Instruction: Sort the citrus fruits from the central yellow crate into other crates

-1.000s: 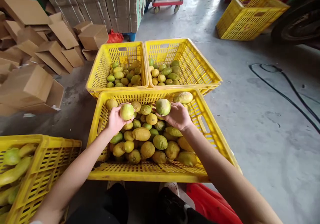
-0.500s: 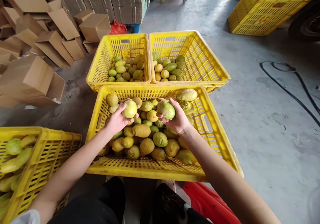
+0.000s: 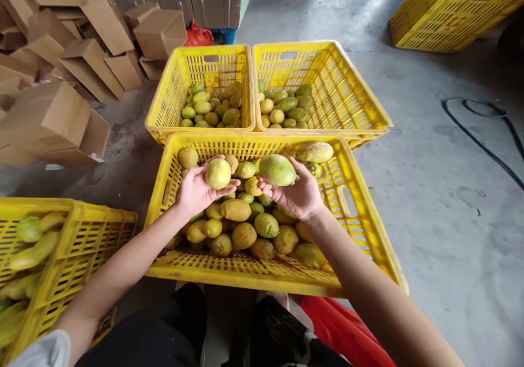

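Over the front yellow crate (image 3: 262, 284) both hands are raised, palms turned up. Cupped in my left hand (image 3: 195, 193) is a small, round, pale yellow-green papaya (image 3: 218, 173). My right hand (image 3: 302, 195) supports a larger oval green papaya (image 3: 277, 170), its long side facing me, with the thumb along its right end. Beneath them lie several yellow and green papayas (image 3: 236, 210) in the crate, partly hidden by my hands and forearms. A long pale papaya (image 3: 315, 152) rests near the crate's far right corner.
Two yellow crates, left (image 3: 164, 96) and right (image 3: 347, 94), hold papayas beyond the front one. Another crate (image 3: 88, 252) with longer papayas stands at my left. Cardboard boxes (image 3: 61, 116) pile up at far left. A black hose (image 3: 483, 157) lies on the floor at right.
The green papaya in my right hand has turned from end-on to lengthwise and sits higher in the fingers. My left hand has opened wider under its papaya. The view has shifted slightly.
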Motion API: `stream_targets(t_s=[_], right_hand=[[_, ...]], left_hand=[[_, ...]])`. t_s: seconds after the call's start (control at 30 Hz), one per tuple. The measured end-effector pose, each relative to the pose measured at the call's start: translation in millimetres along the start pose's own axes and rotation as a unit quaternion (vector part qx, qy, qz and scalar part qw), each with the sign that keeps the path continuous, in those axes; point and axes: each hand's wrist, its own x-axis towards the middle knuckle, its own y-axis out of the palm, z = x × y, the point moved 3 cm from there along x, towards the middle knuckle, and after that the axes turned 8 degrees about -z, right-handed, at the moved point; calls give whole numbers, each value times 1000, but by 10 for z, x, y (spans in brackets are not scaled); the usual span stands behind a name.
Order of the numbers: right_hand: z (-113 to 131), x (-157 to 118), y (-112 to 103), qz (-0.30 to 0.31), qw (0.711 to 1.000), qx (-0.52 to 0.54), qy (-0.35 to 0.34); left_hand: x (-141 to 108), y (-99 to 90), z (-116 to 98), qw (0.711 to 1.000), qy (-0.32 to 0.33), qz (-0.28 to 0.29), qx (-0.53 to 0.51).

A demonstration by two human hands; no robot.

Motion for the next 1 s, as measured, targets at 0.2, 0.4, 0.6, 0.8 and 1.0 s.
stream_targets(t_s=[0.2, 0.4, 0.6, 0.8, 1.0], right_hand=[[-15, -46, 60, -16, 999, 28, 7], [-2, -69, 104, -9, 998, 62, -13], [25, -116, 150, -19, 999, 32, -20], [5, -136, 193, -17, 997, 71, 3], [-16, -104, 170, -29, 998, 61, -11]], left_hand=[[-66, 77, 55, 999, -15, -21, -30], [-83, 82, 80, 1000, -2, -5, -24], [-42, 40, 92, 999, 20, 31, 6], [-31, 8, 82, 999, 7, 45, 21], [-21, 13, 72, 998, 26, 44, 20]])
